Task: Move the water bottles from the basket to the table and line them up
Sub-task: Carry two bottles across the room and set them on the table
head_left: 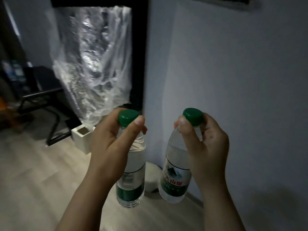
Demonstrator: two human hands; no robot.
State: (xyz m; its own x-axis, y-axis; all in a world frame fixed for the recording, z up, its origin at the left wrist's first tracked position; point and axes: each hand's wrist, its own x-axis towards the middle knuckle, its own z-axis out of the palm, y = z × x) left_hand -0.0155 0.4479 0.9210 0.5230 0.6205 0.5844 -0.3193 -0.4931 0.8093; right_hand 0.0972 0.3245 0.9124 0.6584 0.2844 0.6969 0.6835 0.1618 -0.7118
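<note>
We carry two bottles: our left hand (108, 147) pinches one bottle (131, 172), our right hand (205, 144) pinches the other bottle (175, 177). No table shows; we must find it.

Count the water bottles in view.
2. The left bottle hangs from the left hand, the right bottle from the right hand, both held at the neck. Others may be hidden.

left bottle (131, 165) beside right bottle (175, 174), apart

Left hand (108, 144) fingers (139, 122) hide the left bottle (134, 164) at its neck.
</note>
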